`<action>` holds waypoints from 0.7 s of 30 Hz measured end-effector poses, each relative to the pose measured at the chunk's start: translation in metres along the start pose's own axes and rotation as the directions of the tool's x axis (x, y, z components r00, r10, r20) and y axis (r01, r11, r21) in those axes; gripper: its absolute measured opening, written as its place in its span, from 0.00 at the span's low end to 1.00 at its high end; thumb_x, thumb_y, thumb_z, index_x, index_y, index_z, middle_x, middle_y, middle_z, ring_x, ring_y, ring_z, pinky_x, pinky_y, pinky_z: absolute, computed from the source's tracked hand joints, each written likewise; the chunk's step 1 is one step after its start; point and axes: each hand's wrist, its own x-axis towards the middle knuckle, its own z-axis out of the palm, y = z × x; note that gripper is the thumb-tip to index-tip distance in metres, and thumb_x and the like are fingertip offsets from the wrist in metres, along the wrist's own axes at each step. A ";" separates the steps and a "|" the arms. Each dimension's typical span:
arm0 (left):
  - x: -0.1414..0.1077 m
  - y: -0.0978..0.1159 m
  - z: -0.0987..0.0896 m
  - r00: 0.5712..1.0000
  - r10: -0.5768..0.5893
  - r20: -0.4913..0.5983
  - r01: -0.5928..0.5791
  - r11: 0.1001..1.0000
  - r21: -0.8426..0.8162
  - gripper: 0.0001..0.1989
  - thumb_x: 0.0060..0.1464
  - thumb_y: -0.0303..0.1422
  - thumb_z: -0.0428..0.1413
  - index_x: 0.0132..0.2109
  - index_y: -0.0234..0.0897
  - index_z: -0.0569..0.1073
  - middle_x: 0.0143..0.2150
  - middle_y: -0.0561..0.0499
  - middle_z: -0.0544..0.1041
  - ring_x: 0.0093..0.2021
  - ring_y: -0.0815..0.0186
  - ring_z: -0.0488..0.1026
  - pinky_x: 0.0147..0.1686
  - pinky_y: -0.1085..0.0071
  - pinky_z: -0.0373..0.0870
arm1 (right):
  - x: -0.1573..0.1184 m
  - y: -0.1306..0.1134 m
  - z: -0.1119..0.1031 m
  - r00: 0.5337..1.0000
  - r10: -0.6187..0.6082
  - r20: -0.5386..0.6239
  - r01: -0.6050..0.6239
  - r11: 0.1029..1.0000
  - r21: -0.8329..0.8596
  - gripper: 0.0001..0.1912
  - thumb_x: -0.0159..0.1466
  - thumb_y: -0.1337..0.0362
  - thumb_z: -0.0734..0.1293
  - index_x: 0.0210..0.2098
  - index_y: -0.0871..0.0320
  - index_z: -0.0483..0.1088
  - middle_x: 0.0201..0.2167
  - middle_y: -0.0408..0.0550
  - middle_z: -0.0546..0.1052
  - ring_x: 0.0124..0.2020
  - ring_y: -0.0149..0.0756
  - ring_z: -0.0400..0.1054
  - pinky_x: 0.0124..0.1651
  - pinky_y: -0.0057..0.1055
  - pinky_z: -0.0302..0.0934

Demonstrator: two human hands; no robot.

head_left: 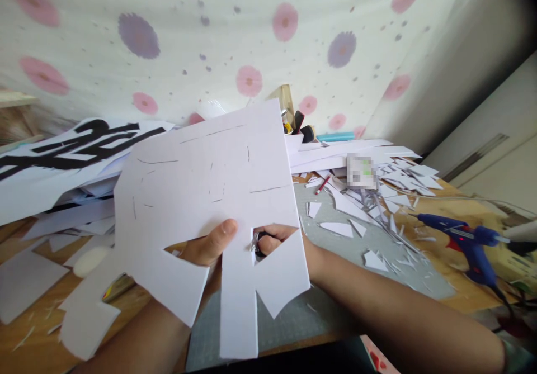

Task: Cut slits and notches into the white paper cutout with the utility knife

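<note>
Ahead of you, a white sheet [210, 5] fills most of the view — pink and purple flowers [285, 22] all over it. On your right you have a shadowed wall [470, 44] and a pale cabinet [516, 111] with a long handle [476, 161]. Your desk [37, 354] is wooden; soft light brightens the sheet — the upper right corner falls dark.

Before you, the board [201, 195] was above the mat [319, 307], with the backdrop [210, 44] behind. To your right lay scraps [335, 229], then the glue gun [465, 242]; to your left, a sheet [29, 282] lay on the table [453, 206].
</note>
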 end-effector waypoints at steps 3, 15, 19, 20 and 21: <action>0.001 0.002 0.000 1.000 -0.001 0.026 0.000 0.997 0.072 0.20 0.45 0.42 0.66 0.43 0.41 0.73 0.28 0.54 0.72 0.23 0.67 0.69 0.20 0.74 0.68 | -0.001 -0.001 0.001 1.000 -0.029 0.002 0.029 0.999 -0.029 0.19 0.67 0.51 0.60 0.32 0.58 0.71 0.30 0.47 0.74 0.33 0.32 0.69 0.34 0.27 0.64; 0.000 0.002 0.007 0.992 0.074 0.104 -0.101 0.953 0.284 0.19 0.46 0.50 0.61 0.29 0.38 0.69 0.26 0.51 0.66 0.23 0.69 0.62 0.19 0.73 0.59 | -0.005 0.002 0.002 0.993 -0.081 0.090 0.088 0.993 -0.080 0.16 0.67 0.52 0.61 0.33 0.57 0.70 0.32 0.46 0.75 0.36 0.34 0.71 0.36 0.27 0.67; 0.000 0.000 0.012 0.982 0.147 0.116 -0.178 0.930 0.323 0.18 0.46 0.48 0.62 0.34 0.38 0.70 0.24 0.54 0.66 0.22 0.68 0.63 0.21 0.72 0.62 | -0.005 0.002 -0.001 0.989 -0.072 0.128 0.084 0.992 -0.096 0.15 0.66 0.53 0.61 0.33 0.56 0.71 0.32 0.46 0.76 0.38 0.34 0.72 0.37 0.28 0.67; 0.000 0.000 0.012 0.980 0.165 0.116 -0.195 0.922 0.334 0.18 0.46 0.47 0.62 0.35 0.38 0.70 0.24 0.54 0.66 0.22 0.67 0.64 0.21 0.71 0.62 | -0.005 0.002 -0.002 0.987 -0.082 0.140 0.096 0.991 -0.097 0.15 0.66 0.53 0.61 0.33 0.57 0.71 0.33 0.46 0.76 0.38 0.34 0.72 0.38 0.28 0.67; 0.001 0.000 0.011 0.977 0.182 0.114 -0.211 0.914 0.346 0.18 0.46 0.47 0.62 0.35 0.38 0.71 0.24 0.53 0.67 0.22 0.66 0.65 0.21 0.70 0.63 | -0.005 0.002 -0.004 0.984 -0.102 0.147 0.117 0.988 -0.098 0.14 0.66 0.54 0.61 0.33 0.57 0.71 0.33 0.46 0.76 0.37 0.34 0.72 0.37 0.28 0.67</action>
